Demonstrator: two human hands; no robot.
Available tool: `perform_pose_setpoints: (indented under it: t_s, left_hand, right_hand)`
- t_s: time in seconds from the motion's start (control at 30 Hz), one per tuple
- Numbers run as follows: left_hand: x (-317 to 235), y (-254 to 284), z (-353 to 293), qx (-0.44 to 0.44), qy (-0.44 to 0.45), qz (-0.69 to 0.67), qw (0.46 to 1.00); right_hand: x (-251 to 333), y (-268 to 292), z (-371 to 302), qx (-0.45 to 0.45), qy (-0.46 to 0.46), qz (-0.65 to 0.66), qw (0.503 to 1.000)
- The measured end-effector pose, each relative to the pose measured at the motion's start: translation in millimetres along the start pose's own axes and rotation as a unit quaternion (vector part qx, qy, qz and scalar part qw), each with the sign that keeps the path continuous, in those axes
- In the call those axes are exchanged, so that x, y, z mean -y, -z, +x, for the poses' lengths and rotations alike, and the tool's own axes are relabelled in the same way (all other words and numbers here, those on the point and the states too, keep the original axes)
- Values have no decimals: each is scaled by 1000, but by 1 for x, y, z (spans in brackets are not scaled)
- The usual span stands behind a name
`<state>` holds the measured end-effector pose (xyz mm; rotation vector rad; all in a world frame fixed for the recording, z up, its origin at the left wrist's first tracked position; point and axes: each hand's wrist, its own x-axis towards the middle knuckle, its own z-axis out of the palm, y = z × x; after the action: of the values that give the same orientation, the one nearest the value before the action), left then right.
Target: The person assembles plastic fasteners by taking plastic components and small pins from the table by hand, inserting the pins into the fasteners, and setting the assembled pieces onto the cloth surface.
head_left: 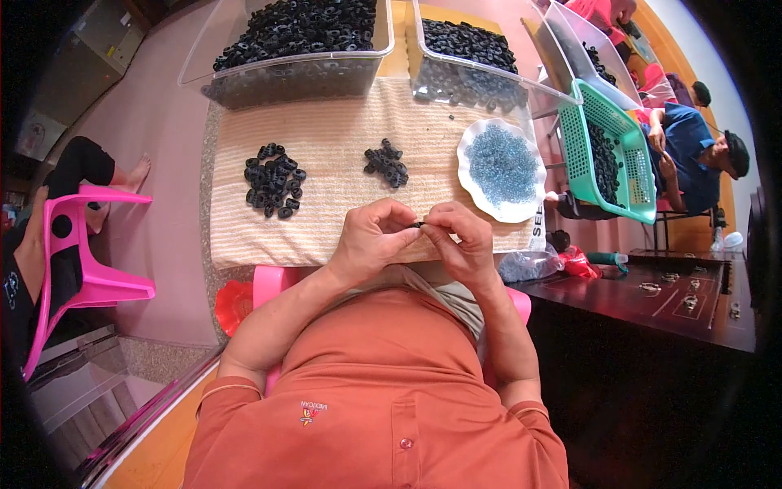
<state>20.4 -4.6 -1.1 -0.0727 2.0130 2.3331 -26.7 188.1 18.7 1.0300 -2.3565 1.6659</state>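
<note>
One small black piece (pixel 420 225) is pinched in the grip of left hand (pixel 371 239) and right hand (pixel 464 243).

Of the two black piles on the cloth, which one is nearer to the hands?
The smaller pile, in the middle, just beyond the left hand; the larger pile lies farther left.

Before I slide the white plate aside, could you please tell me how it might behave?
The plate probably drags a little, since it sits on cloth. Tilted, it might spill its loose clear pieces, as it looks shallow.
</note>
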Motion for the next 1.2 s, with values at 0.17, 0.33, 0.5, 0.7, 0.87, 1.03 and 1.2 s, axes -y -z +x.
perform_pose_setpoints:
  t_s: [0.17, 0.33, 0.5, 0.7, 0.87, 1.03, 1.2]
  left_hand:
    - [0, 4, 0, 28, 3, 12, 1000]
    - [-5, 2, 0, 34, -8, 27, 999]
    - [1, 7, 2, 43, -2, 14, 999]
    - [-8, 9, 2, 76, -2, 41, 996]
    - [-10, 10, 2, 69, -18, 69, 995]
    - [-14, 10, 2, 73, 15, 44, 996]
    - [-17, 10, 0, 78, 0, 66, 995]
  right_hand:
    - [5, 2, -1, 16, -39, 16, 999]
    - [3, 5, -8, 25, -101, 101, 989]
    - [14, 4, -4, 29, -88, 80, 993]
    - [19, 6, -4, 26, -55, 32, 998]
    - [20, 7, -7, 31, -71, 26, 997]
    - [18, 4, -8, 6, 54, -73, 996]
    - [20, 4, -9, 9, 44, -51, 998]
